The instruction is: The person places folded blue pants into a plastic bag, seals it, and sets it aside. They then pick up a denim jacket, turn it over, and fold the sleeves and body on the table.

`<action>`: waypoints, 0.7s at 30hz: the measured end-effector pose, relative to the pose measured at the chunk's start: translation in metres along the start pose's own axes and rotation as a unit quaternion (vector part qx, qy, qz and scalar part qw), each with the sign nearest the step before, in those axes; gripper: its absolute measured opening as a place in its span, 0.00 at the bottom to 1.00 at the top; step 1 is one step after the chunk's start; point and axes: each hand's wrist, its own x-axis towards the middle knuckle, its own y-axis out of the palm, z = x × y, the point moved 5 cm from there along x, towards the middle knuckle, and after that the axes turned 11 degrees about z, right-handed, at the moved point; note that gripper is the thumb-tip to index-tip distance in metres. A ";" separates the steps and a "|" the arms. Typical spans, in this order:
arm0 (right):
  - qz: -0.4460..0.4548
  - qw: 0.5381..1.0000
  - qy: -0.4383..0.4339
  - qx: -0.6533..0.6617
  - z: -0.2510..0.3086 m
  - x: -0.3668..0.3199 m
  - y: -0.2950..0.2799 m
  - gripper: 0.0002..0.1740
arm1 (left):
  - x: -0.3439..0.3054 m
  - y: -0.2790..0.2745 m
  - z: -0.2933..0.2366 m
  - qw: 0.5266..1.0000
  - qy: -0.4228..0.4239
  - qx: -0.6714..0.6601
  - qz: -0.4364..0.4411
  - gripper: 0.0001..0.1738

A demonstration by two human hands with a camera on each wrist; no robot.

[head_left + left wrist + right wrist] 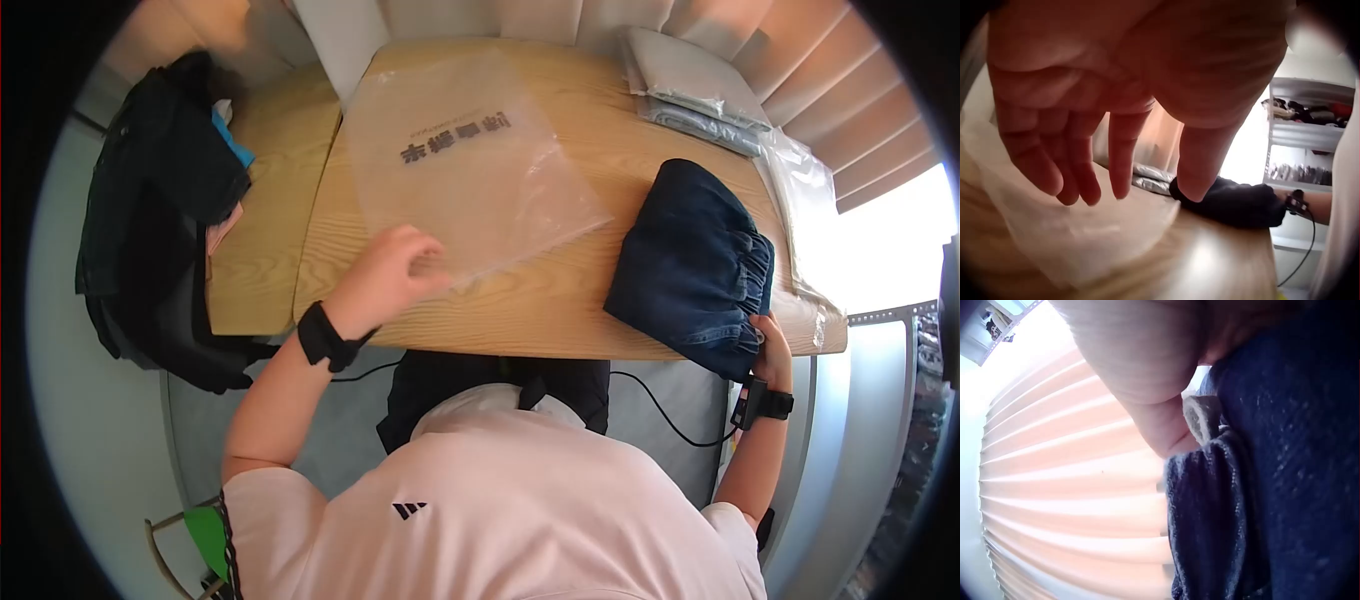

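Observation:
A folded pair of dark blue jeans [685, 260], its gathered elastic waistband facing right, lies at the right of the table. My right hand [773, 352] grips it at the waistband's near corner. In the right wrist view the thumb presses beside the stitched waistband [1210, 512], and the other fingers are hidden by denim. A clear plastic bag [470, 205] with dark printed characters is spread flat in the middle. Over its near left edge hovers my left hand [395, 270], holding nothing. Its fingers [1088, 181] hang loosely bent, thumb apart, in the left wrist view.
Bagged folded garments [695, 85] are stacked at the table's back right, with more clear bags [800, 190] beside them. Dark clothes [160, 190] drape over the left side. A cable [665, 415] hangs below the front edge, and a pleated curtain borders the back.

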 end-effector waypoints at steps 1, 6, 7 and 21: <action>-0.009 1.000 -0.007 0.001 0.004 -0.001 -0.002 0.24 | -0.004 0.009 -0.012 0.999 0.019 0.046 0.023 0.20; -0.019 0.999 -0.035 0.022 -0.007 0.000 0.000 0.24 | -0.012 0.025 -0.026 0.991 0.037 0.127 0.020 0.20; -0.012 0.999 -0.036 0.024 -0.003 -0.008 0.017 0.24 | -0.016 0.026 -0.041 0.993 0.072 0.093 0.011 0.22; 0.048 0.996 -0.057 0.049 -0.025 -0.063 0.077 0.36 | 0.033 0.104 -0.114 0.941 0.192 -0.226 0.165 0.29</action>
